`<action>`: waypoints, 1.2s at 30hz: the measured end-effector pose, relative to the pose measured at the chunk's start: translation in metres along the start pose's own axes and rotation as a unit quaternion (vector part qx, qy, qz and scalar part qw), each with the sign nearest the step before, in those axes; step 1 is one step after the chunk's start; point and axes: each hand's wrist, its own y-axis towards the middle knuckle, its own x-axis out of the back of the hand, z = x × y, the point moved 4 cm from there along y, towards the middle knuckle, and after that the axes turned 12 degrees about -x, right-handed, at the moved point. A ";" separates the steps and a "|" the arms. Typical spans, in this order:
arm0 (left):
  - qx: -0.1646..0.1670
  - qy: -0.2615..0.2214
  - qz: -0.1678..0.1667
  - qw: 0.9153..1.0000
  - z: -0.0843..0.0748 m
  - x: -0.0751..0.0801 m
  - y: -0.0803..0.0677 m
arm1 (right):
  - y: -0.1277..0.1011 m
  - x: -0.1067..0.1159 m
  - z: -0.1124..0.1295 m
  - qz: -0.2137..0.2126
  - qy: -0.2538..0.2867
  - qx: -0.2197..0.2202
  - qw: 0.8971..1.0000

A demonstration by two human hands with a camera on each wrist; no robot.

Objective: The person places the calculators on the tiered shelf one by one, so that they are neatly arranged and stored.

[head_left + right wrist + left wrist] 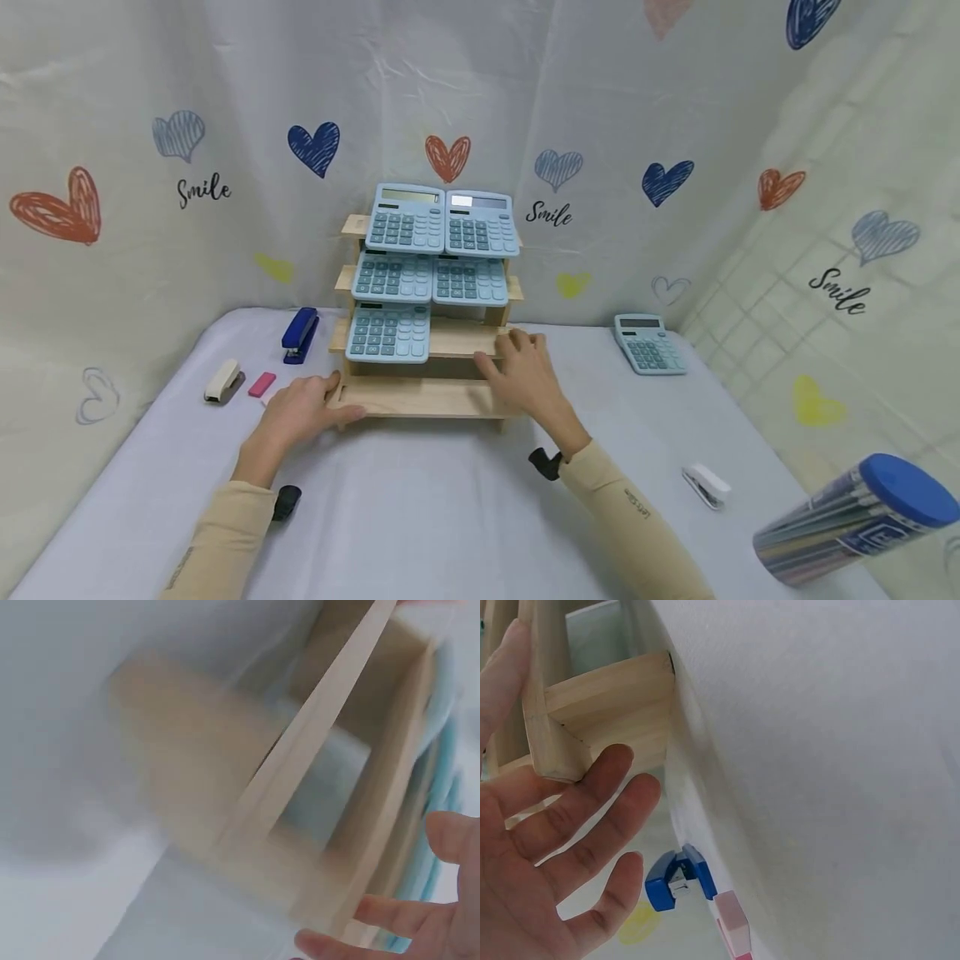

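A tiered wooden display rack [423,397] stands at the table's back, holding several light-blue calculators [390,333]. Two lie on the top tier, two on the second, one on the left of the third; bare wood shows on the third tier's right and the bottom tier. My left hand [303,410] holds the bottom tier's left end, thumb in front and fingers at its side [559,825]. At the third tier's right end, my right hand [523,373] touches the rack with its fingertips. The right wrist view shows its thumb apart from the wood; the rack is blurred there.
On the left lie a blue stapler [300,335], a cream stapler [224,382] and a pink eraser [262,384]. To the right are another calculator [649,344], a white stapler [707,486] and a blue-lidded tub of pencils [840,525]. A patterned curtain [480,92] hangs behind.
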 end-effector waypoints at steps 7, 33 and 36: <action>0.003 0.002 0.000 1.000 0.002 0.000 0.000 | 0.038 0.024 -0.116 0.048 -0.002 -0.120 0.992; -0.001 0.004 -0.021 1.000 0.000 -0.001 0.000 | 0.066 0.021 -0.310 0.229 -0.041 -0.295 0.927; 0.002 0.007 -0.022 1.000 0.001 0.000 0.000 | 0.066 0.022 -0.305 0.233 -0.040 -0.294 0.926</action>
